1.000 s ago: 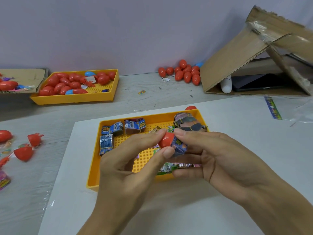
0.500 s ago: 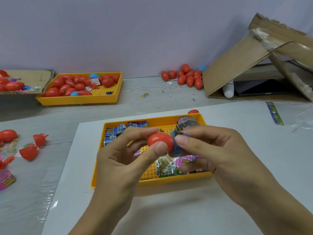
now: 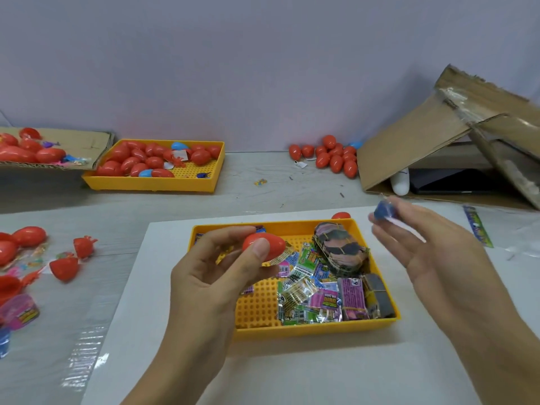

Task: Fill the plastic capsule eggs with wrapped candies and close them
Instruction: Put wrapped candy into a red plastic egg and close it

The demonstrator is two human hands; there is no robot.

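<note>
Two hands work above a yellow tray point(image 3: 292, 331) of wrapped candies point(image 3: 309, 299) on the white worktop point(image 3: 292, 372). The left hand point(image 3: 210, 276) has its grip closed round a red capsule egg point(image 3: 264, 246), pinched between thumb and fingers, apparently shut. The right hand point(image 3: 432, 252), lifted well apart to the right, pinches a small blue item point(image 3: 385, 211), blurred, likely being set aside. More red eggs point(image 3: 336, 156) wait by the wall, with others in a second tray point(image 3: 152, 182).
</note>
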